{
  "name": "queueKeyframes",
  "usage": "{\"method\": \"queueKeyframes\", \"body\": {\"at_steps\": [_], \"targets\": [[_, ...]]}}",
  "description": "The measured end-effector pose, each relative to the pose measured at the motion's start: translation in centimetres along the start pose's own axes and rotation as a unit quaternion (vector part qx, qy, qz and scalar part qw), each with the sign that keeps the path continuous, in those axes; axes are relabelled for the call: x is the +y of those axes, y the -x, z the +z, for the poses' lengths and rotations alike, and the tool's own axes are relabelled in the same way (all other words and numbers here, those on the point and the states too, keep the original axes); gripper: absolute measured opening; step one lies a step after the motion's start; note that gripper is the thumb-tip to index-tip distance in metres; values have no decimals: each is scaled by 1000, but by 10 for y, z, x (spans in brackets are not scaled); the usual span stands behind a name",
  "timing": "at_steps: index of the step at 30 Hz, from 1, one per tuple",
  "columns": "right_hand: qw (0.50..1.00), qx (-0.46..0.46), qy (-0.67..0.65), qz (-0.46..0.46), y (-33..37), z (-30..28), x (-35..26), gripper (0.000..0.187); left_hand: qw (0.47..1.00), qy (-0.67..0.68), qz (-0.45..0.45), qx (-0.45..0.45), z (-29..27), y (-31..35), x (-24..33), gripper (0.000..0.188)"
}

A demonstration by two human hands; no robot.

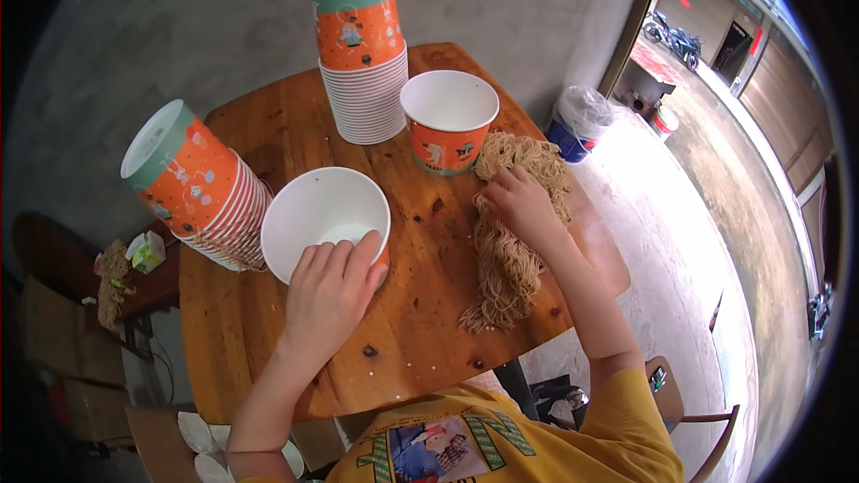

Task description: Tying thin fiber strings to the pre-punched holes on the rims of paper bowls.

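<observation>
The heap of tan strands (510, 282) lies along the right edge of the wooden table (429, 322), its loose tail trailing toward the near right corner. The right hand (523, 206) rests on its far part, fingers bent down into the tangle; the fingertips are buried, so I cannot tell whether they pinch any strands. The left hand (331, 291) hooks its fingers, held close together, over the near rim of an open cup (300, 215); how firmly the wall is clasped cannot be told.

A sharp tug could drag part of the heap over the right edge, since the strands look tangled and lie so close to it. They could also catch the second cup (447, 148), just beside their far end, and pull it over. Too much weight on the near rim could tip the open cup or buckle its thin-looking wall. Pushed toward the left edge, that cup could knock the tilted-looking cup stack (201, 188); the tall cup stack (362, 80) by the far edge seems less exposed.
</observation>
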State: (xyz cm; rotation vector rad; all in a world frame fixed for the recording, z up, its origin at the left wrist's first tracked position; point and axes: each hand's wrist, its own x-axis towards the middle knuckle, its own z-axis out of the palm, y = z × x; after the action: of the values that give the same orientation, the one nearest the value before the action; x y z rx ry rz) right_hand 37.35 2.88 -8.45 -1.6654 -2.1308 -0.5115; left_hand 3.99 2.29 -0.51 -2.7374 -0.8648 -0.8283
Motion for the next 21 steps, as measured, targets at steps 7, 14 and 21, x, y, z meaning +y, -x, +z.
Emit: {"method": "queueKeyframes", "body": {"at_steps": [7,14,21], "targets": [[994,6,-105,-12,-5,-26,-11,11,997,26,-5,78,-4,8,20,44],[903,-26,-427,-33,8,-79,-117,14,935,349,-57,35,17,21,52,58],[900,-12,-435,-24,18,-93,-143,11,614,711,-317,-129,17,54,55,35]]}}
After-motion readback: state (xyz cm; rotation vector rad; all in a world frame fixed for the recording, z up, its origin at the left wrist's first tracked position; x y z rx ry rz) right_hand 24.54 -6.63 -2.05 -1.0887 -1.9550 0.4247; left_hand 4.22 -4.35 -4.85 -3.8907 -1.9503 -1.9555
